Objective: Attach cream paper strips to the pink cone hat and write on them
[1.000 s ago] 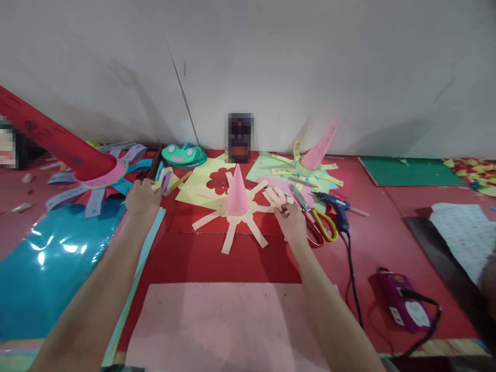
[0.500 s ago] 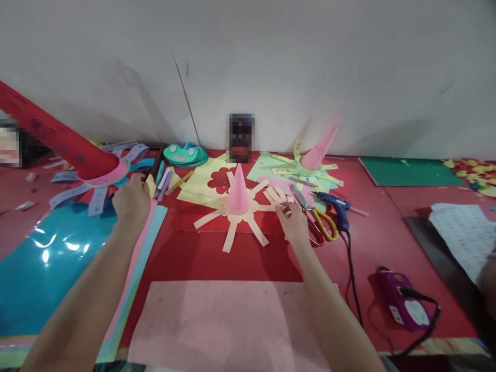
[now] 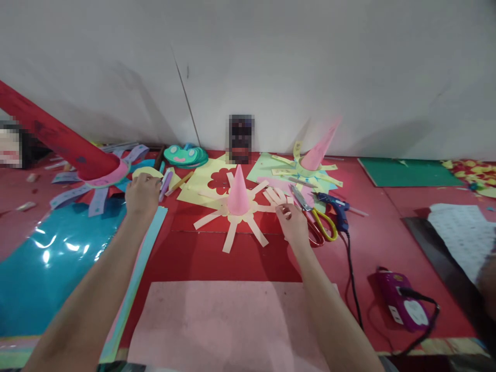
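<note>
- The left hand [image 3: 142, 197] has its fingers closed on a yellow paper piece [image 3: 147, 171], beside the markers [image 3: 166, 183].
- The right hand [image 3: 293, 221] has its fingers curled narrow at the pale paper strips [image 3: 276, 196]; whether it grips one, the view cannot tell.
- Between the hands, a pink cone [image 3: 238, 195] stands upright within a scalloped ring [image 3: 236, 217], pale strips radiating from it over a red surface.
- Behind that ring lies a yellow sheet [image 3: 189, 192] with a red flower shape [image 3: 222, 181].
- Just beside the right hand lie scissors [image 3: 325, 225] with red and yellow handles; next to them is a blue glue gun [image 3: 340, 211].
- Beyond, a second pink cone [image 3: 318, 151] leans right in its own ring of yellow strips.
- Green cutouts [image 3: 185, 156] with a face design are stacked near the wall [image 3: 310, 62].
- On the left, a large red cone [image 3: 73, 147] tilts above a glossy blue sheet [image 3: 54, 274].
- Nearest the person, a pink sheet [image 3: 232, 325] lies on the red tabletop [image 3: 372, 248].
- A purple power block [image 3: 405, 302] sits far right, a black cord plugged in.
</note>
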Tool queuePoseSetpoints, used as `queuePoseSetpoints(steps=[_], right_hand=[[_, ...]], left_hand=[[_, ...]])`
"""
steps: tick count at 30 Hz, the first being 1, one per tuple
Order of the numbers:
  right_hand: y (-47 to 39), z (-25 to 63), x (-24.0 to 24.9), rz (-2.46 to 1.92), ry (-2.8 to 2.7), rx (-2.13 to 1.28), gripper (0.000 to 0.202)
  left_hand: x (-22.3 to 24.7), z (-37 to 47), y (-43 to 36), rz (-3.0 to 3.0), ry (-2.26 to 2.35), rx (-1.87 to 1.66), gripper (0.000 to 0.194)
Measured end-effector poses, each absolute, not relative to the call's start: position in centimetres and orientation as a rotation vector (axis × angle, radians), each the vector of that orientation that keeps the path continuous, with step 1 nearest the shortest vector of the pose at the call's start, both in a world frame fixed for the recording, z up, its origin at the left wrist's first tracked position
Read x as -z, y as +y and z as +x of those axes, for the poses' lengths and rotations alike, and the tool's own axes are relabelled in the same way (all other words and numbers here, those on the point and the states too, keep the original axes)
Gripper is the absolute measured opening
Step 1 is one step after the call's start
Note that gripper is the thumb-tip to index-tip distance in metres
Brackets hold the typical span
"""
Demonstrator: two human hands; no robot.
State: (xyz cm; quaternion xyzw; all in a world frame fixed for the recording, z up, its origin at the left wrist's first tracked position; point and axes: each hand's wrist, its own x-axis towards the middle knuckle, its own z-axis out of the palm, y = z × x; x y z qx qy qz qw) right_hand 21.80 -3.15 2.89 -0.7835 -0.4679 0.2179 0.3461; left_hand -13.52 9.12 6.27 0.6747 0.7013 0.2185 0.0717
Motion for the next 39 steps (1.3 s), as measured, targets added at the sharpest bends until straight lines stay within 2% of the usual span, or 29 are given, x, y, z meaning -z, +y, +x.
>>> queuePoseSetpoints(steps=[5,9,18,26,34,39], right_hand=[[-3.2,22.0,-2.8,-2.026,-1.224,-0.541,0.037],[-3.1,22.2,-2.4,-2.038,-1.222,-0.535,0.033],[-3.2,22.3,-2.2,-2.052,-1.192,-0.552,0.027],[-3.1,22.4,-2.5,-2.076,-1.158,-0.597,0.030],[-3.2,22.4,-2.5,-2.018,-1.146,-0.580,0.042],[-3.3,22.5,-2.5,-2.025,-1.156,-0.565,0.037]], left_hand=[[-5.4,-12.3,8.8,2.206,2.232,-0.266,0.027],[-4.9,-12.2,9.0,2.290,2.253,-0.080,0.025],[-5.5,-12.0,8.5,2.296,2.298,0.049,0.030],[-6.4,-12.2,7.9,2.143,2.441,0.023,0.034],[-5.9,-12.6,8.0,2.108,2.456,0.173,0.038],[-5.8,-12.7,8.2,2.161,2.409,0.186,0.036]])
